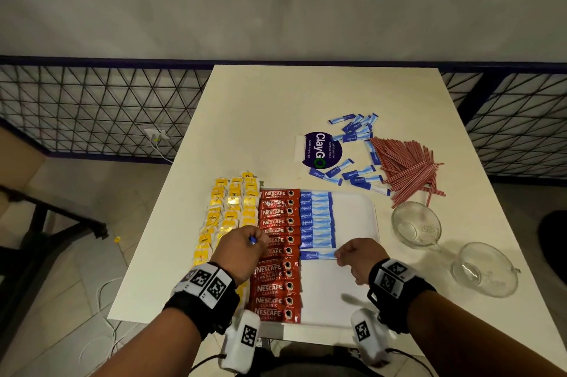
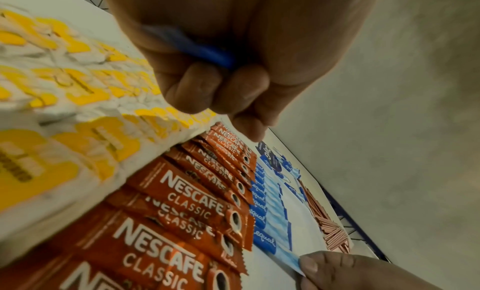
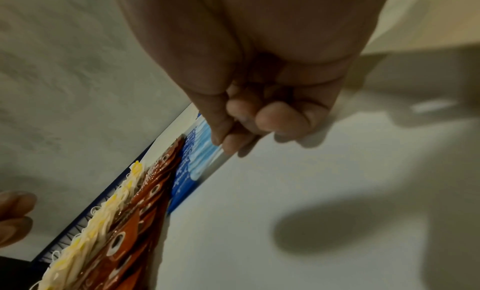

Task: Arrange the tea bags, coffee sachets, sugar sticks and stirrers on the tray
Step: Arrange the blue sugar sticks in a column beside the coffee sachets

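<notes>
Left wrist view alone shows left hand [image 2: 221,54] gripping blue sachets [image 2: 192,48].

Left hand [image 1: 241,249]: fist curled, knuckles up, gripping a blue sugar stick [image 2: 193,48]. Right hand [image 1: 357,258]: thumb and forefinger pinching the end of another sugar stick [image 1: 317,254]; remaining fingers curled.

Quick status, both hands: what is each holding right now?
Left hand: fist curled round spare blue sugar sticks, above the coffee sachets.
Right hand: pinching the end of one sugar stick on the tray.
</notes>
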### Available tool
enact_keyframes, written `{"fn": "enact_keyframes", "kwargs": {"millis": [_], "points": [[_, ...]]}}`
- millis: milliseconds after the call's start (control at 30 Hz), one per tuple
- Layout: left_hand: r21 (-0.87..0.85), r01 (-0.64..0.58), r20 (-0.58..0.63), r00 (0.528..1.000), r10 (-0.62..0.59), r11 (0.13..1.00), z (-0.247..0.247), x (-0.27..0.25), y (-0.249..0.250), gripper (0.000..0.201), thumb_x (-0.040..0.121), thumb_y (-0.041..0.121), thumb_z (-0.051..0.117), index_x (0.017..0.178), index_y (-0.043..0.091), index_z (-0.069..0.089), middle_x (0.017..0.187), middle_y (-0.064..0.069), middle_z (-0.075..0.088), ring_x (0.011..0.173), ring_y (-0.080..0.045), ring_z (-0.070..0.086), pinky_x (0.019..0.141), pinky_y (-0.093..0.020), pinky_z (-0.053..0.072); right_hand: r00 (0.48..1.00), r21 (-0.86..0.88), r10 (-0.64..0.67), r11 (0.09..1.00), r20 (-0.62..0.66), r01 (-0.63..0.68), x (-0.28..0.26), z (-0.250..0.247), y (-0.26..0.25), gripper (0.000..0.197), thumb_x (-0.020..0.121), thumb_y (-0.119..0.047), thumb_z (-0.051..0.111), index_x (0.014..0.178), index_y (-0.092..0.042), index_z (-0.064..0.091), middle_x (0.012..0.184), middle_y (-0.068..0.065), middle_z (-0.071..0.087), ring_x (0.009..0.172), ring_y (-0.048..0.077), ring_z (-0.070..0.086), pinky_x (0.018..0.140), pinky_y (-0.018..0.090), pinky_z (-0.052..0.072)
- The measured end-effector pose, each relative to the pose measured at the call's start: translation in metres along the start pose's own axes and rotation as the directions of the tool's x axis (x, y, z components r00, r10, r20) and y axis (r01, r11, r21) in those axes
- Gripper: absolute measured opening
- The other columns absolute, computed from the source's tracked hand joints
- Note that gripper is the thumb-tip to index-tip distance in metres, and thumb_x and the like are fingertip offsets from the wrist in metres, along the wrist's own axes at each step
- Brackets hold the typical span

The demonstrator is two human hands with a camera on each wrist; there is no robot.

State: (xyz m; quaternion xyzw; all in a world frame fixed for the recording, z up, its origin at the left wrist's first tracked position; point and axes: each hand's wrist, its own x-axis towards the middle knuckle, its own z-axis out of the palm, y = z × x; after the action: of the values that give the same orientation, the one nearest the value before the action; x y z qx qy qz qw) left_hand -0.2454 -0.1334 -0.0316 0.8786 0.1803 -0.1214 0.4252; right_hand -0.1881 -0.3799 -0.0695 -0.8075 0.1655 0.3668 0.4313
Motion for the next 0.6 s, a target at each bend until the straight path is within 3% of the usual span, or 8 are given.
{"fn": "enact_keyframes", "kwargs": {"millis": [67, 100, 167, 233, 300, 433, 600], "points": [[0.015, -0.008, -0.003, 1.000, 0.008, 1.000, -0.001, -0.001, -0.002, 0.023, 0.096, 0.028, 0.057, 0.074, 0.022, 0.060, 0.076, 0.005, 0.069, 0.077, -0.011, 0.061, 0.064, -0.015, 0.041, 1.000, -0.024, -0.005, 1.000, 0.002, 0.005, 0.000, 0.003, -0.004, 0.016, 0.079, -0.001, 0.063, 0.070, -0.013, 0.068, 0.046, -0.012, 0.056, 0.036, 0.012, 0.041, 0.043, 0.021, 0.037], [0.022, -0.011, -0.007, 1.000, 0.011, 1.000, -0.002, -0.001, -0.003, 0.023, 0.096, 0.029, 0.057, 0.074, 0.023, 0.060, 0.077, 0.005, 0.069, 0.078, -0.011, 0.062, 0.065, -0.016, 0.041, 1.000, -0.029, -0.006, 1.000, -0.003, 0.006, 0.000, 0.004, -0.005, 0.014, 0.079, -0.002, 0.065, 0.070, -0.013, 0.068, 0.054, -0.011, 0.062, 0.038, 0.012, 0.043, 0.044, 0.022, 0.037], [0.024, -0.009, -0.010, 1.000, 0.009, 1.000, -0.003, -0.001, -0.006, 0.022, 0.095, 0.030, 0.057, 0.074, 0.024, 0.060, 0.078, 0.004, 0.069, 0.080, -0.012, 0.062, 0.069, -0.021, 0.043, 1.000, -0.049, -0.004, 0.999, -0.022, 0.003, 0.001, 0.005, -0.007, 0.008, 0.078, -0.009, 0.068, 0.071, -0.013, 0.069, 0.078, -0.002, 0.071, 0.046, 0.016, 0.047, 0.050, 0.025, 0.041], [0.014, -0.005, -0.006, 1.000, 0.005, 1.000, -0.003, -0.001, -0.008, 0.022, 0.095, 0.030, 0.057, 0.074, 0.023, 0.060, 0.078, 0.004, 0.070, 0.082, -0.013, 0.063, 0.074, -0.026, 0.045, 0.999, -0.092, -0.011, 0.996, -0.040, 0.007, 0.001, 0.006, -0.008, 0.010, 0.079, -0.018, 0.070, 0.071, -0.014, 0.069, 0.083, 0.003, 0.072, 0.053, 0.019, 0.050, 0.056, 0.029, 0.045], [0.018, -0.006, -0.001, 1.000, 0.006, 1.000, -0.004, -0.001, -0.010, 0.022, 0.095, 0.031, 0.057, 0.074, 0.025, 0.059, 0.078, 0.005, 0.069, 0.083, -0.012, 0.063, 0.074, -0.026, 0.044, 0.998, -0.113, -0.013, 0.994, -0.054, 0.007, 0.002, 0.007, -0.010, 0.016, 0.081, -0.021, 0.069, 0.067, -0.015, 0.067, 0.080, 0.002, 0.071, 0.056, 0.020, 0.052, 0.059, 0.030, 0.046], [-0.001, 0.006, -0.007, 1.000, -0.006, 1.000, -0.005, -0.002, -0.012, 0.020, 0.095, 0.029, 0.057, 0.076, 0.025, 0.061, 0.078, 0.005, 0.070, 0.081, -0.010, 0.063, 0.066, -0.019, 0.041, 0.997, -0.208, -0.022, 0.978, -0.076, 0.006, 0.001, 0.008, -0.015, 0.031, 0.087, -0.030, 0.066, 0.059, -0.017, 0.061, 0.054, -0.004, 0.057, 0.057, 0.019, 0.051, 0.064, 0.030, 0.045], [-0.010, 0.003, -0.014, 1.000, -0.003, 1.000, -0.006, -0.001, -0.014, 0.020, 0.095, 0.029, 0.058, 0.076, 0.025, 0.062, 0.078, 0.005, 0.071, 0.081, -0.012, 0.064, 0.069, -0.022, 0.044, 0.995, -0.285, -0.037, 0.959, -0.093, 0.009, 0.002, 0.008, -0.015, 0.037, 0.089, -0.037, 0.062, 0.057, -0.019, 0.060, 0.056, -0.004, 0.058, 0.057, 0.018, 0.053, 0.075, 0.033, 0.052]]}}
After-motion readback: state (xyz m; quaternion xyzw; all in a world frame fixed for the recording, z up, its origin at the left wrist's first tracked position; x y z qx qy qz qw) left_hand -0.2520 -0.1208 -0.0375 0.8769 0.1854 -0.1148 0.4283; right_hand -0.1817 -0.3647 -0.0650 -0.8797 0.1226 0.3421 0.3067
